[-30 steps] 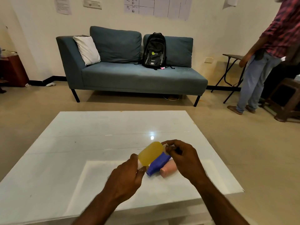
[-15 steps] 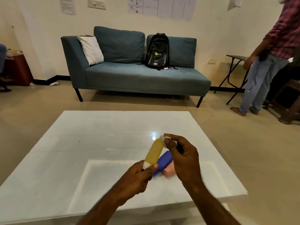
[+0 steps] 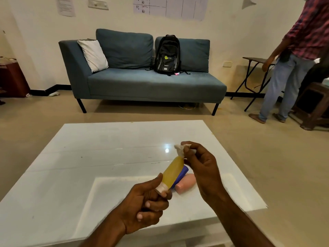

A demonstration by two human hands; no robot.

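Observation:
A yellow squeeze bottle (image 3: 173, 173) with a whitish neck hangs tilted above the white table (image 3: 74, 168). My left hand (image 3: 144, 205) grips its lower white end between thumb and curled fingers. My right hand (image 3: 201, 166) pinches the white tab at its upper end. Behind the yellow bottle lie a blue bottle (image 3: 182, 173) and a pink bottle (image 3: 185, 183) on the table, partly hidden by it.
Beyond the table stands a blue sofa (image 3: 142, 81) with a white cushion (image 3: 93, 55) and a black backpack (image 3: 167, 54). At the right a person (image 3: 292, 56) stands by a folding table (image 3: 254, 77) and a brown stool (image 3: 313, 106).
The yellow bottle has turned from broadside to narrow and more upright. My right hand has lifted its upper end higher, and my left hand has shifted lower towards me.

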